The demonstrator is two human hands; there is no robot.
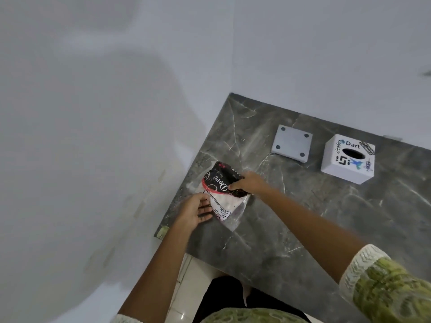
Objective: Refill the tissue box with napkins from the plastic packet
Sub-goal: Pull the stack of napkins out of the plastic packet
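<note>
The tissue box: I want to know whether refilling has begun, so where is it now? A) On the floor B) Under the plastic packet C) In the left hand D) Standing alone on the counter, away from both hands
D: the tissue box stands on the marble counter beside its detached base panel, while the left hand and right hand are both on the plastic packet.

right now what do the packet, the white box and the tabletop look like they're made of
The black, red and clear printed packet looks like thin glossy plastic film: it crinkles and glints, with white napkins showing through. The white cube tissue box with stickers looks like matte painted wood or rigid plastic; I can't tell which. The dark grey veined tabletop looks like polished marble or a marble-look laminate, with pale veins and a soft sheen.
</note>
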